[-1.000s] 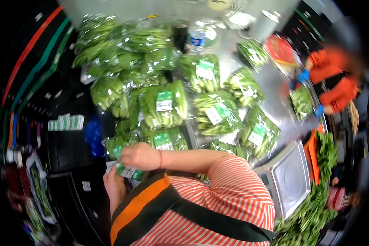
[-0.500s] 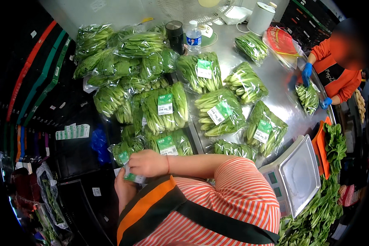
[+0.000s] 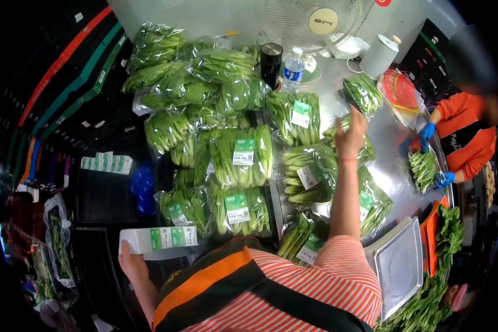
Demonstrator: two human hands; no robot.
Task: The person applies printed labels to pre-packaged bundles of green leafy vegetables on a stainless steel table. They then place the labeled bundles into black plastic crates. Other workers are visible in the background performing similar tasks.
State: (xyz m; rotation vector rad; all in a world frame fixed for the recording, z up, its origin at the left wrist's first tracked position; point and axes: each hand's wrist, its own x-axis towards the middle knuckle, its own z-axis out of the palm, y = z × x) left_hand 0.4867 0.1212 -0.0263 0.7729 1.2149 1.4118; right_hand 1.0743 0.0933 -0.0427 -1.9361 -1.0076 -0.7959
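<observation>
My left hand [image 3: 131, 265], low on the left, is closed on the end of a label strip [image 3: 144, 239], white backing with green-and-white stickers. Over the table my right hand [image 3: 351, 135] is stretched out, thumb and fingers apart, above a bag of leafy greens [image 3: 366, 152] that it partly covers; I see nothing held in it. Just left of my right forearm lies a labelled bag of greens [image 3: 301, 174], and another labelled bag [image 3: 375, 205] is to its right. Nearer my left hand are two more labelled bags [image 3: 239, 213], [image 3: 185, 213].
Bagged greens [image 3: 205, 83] are heaped at the back left, beside a dark flask [image 3: 271, 63] and a water bottle [image 3: 294, 72]. A scale [image 3: 395, 265] stands at right. Across the table, a blue-gloved co-worker holds a bag [image 3: 423, 170]. More label strips [image 3: 106, 164] lie left.
My hands have parted: the right one has reached out over the far bags, while the left has moved left and down with the label strip. The view has shifted.
</observation>
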